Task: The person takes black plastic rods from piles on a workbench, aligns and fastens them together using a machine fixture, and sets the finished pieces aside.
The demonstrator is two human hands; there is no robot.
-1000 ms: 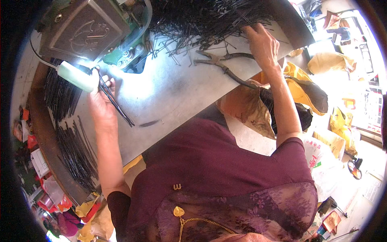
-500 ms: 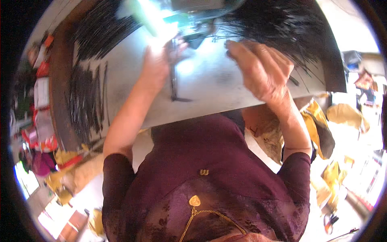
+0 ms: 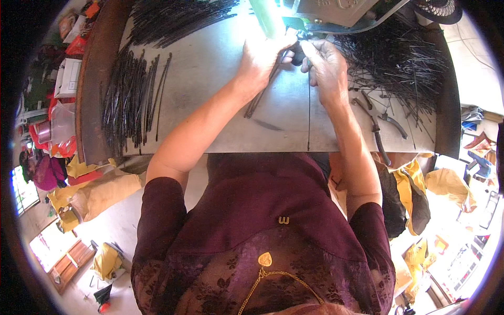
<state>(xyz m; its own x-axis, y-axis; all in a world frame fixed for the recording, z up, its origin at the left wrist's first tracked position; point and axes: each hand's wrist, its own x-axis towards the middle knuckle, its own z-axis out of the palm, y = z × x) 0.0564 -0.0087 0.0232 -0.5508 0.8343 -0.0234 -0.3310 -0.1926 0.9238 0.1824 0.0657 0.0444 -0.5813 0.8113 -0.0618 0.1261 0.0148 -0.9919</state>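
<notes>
My left hand is closed round a few thin dark rods, whose lower ends slant down toward the near side of the table. Between the thumb and fingers of my right hand is a single thin dark rod, hanging straight toward the table's front edge. The two hands almost meet beside a dark machine part under a pale green, brightly lit lamp. Glare hides the detail at the fingertips. A machine housing with a clear shield stands just beyond my right hand.
Dark rods lie in a row at the left, in a bundle at the far left, and in a tangled heap at the right. Pliers rest near the right front edge. Raised brown rims bound the metal tabletop.
My right hand has come left to the left hand and now holds a rod. The view has shifted, bringing the pliers and more of the machine into sight.
</notes>
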